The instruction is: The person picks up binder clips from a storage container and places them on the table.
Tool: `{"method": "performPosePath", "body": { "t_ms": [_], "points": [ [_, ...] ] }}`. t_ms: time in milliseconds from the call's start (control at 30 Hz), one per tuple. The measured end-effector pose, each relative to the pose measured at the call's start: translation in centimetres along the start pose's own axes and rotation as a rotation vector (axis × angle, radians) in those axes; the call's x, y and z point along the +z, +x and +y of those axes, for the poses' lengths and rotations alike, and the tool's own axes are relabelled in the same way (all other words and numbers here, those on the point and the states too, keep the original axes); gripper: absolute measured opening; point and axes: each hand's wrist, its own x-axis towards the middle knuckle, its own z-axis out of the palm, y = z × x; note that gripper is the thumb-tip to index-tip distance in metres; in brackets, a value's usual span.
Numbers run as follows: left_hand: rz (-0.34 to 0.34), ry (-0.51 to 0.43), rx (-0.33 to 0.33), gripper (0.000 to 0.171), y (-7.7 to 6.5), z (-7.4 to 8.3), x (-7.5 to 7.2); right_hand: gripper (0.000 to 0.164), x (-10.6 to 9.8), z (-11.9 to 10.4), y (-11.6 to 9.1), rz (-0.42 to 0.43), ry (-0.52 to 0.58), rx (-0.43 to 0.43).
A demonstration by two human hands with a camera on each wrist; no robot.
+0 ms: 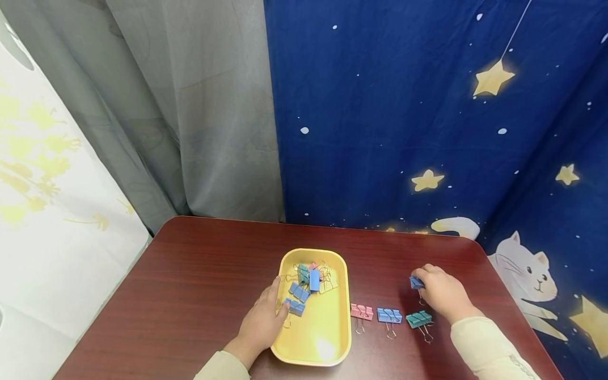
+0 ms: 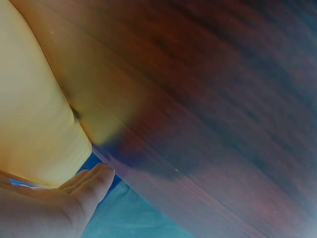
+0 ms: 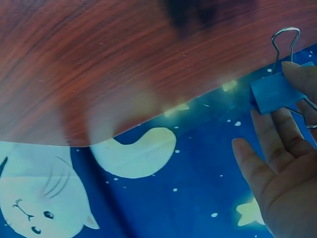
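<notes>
My right hand pinches a blue binder clip between thumb and fingers, held above the right part of the table, its wire handles sticking out. Near it on the tabletop a row runs left to right: a pink binder clip, a blue binder clip and a green binder clip. My left hand rests at the left rim of a yellow tray, fingers straight along its outer side and thumb over the edge. Blue, green, pink and yellow binder clips lie heaped inside the tray, mostly toward its far end.
The dark red wooden table has rounded far corners. Behind it hang a grey curtain and a blue curtain with stars and a white cat. A white cloth with yellow print stands at the left.
</notes>
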Motion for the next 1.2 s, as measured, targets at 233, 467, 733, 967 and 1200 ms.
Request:
{"method": "performPosePath", "body": {
  "t_ms": [233, 467, 733, 967, 1200],
  "points": [
    [0.001, 0.000, 0.001, 0.066, 0.0, -0.1, 0.0, 0.028, 0.4, 0.9, -0.5, -0.037, -0.003, 0.035],
    [0.000, -0.004, -0.002, 0.066, 0.0, -0.1, 0.0, 0.029, 0.8, 2.0, -1.4, -0.148, -0.024, 0.105],
    [0.000, 0.000, 0.003, 0.066, 0.1, -0.1, 0.0, 0.030, 1.3, 2.8, -2.1, -0.211, 0.002, 0.149],
    [-0.001, 0.000, 0.003, 0.066, 0.1, 0.0, 0.0, 0.026, 1.7, 3.1, -2.5, -0.256, 0.029, 0.177],
    [-0.006, -0.001, 0.000, 0.067, 0.1, -0.1, 0.0, 0.025, 2.1, 3.4, -3.1, -0.286, 0.043, 0.192]
  ]
}}
